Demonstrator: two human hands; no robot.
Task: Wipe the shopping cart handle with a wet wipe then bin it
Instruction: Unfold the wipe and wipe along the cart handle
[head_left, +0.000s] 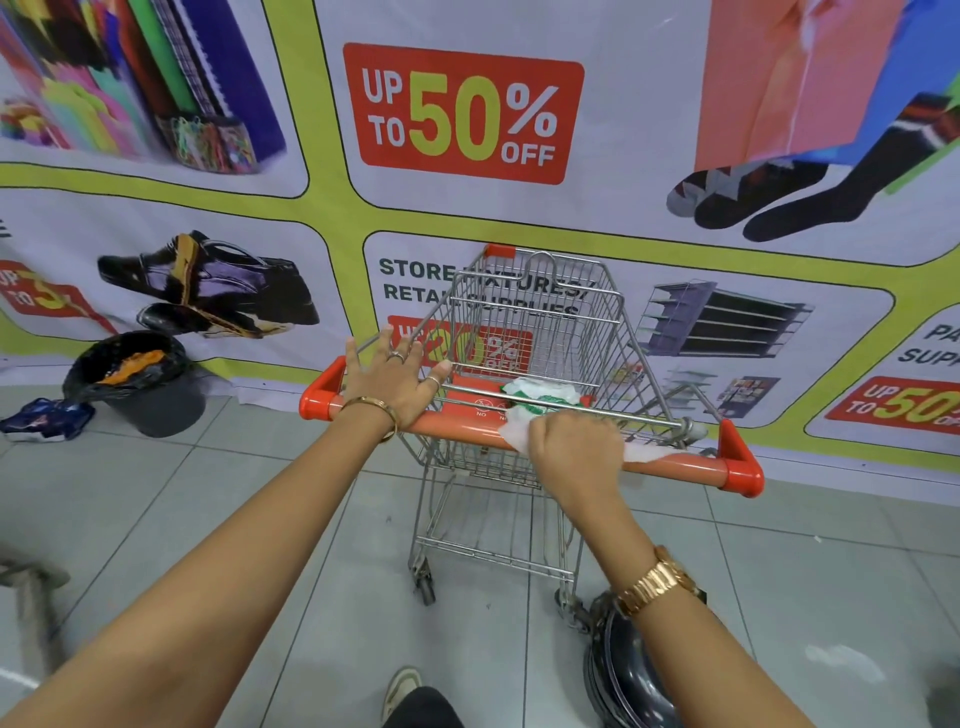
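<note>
A grey tiled floor (270, 499) meets a wall banner (467, 114) advertising discounts; a black-lined bin (136, 382) stands at left. The left hand (397, 382) rests flat and spread on the cart's orange handle (691, 467). The right hand (576, 454) clenches the wet wipe (514, 428) against the handle, hiding most of it. A wipes pack (543, 392) lies in the child seat, its label unreadable.

Your left hand (393, 375) rests spread on the left part of the orange cart handle (675, 466), and your right hand (574, 453) presses the wet wipe (511, 432) on its middle. Only the stretch just right of that fist is bare. The pack of wipes (540, 396) fills the child seat behind. Open tiled floor (249, 467) leads left to the lined bin (136, 382), with a blue bag (47, 417), perhaps plastic, lying beside it.
</note>
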